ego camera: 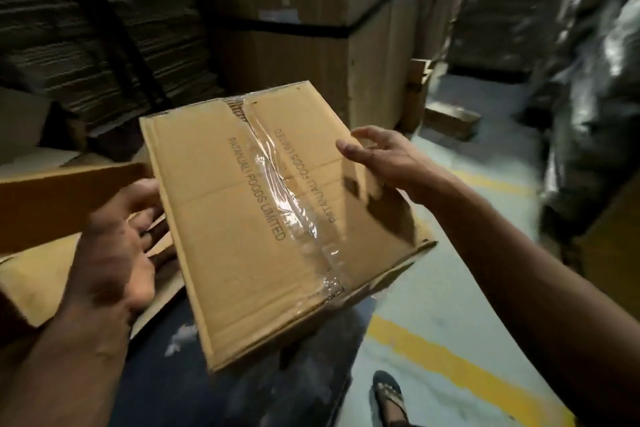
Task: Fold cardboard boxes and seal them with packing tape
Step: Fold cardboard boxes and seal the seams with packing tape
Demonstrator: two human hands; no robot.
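Observation:
A brown cardboard box (225, 211) lies tilted across my lap, its closed flaps facing up. A strip of clear packing tape (298, 215) runs along the centre seam between the two flaps, wrinkled and shiny. My left hand (114, 253) is at the box's left side, fingers spread against the edge, blurred. My right hand (381, 156) hovers over the box's right edge with fingers relaxed and apart, holding nothing. No tape roll is in view.
Flat cardboard sheets (45, 198) lie at my left. Tall stacks of flattened cartons (69, 28) and big boxes (311, 28) stand behind. Plastic-wrapped goods (588, 80) rise at the right. A grey floor with yellow lines (450, 364) and my sandalled foot (388, 399) are below.

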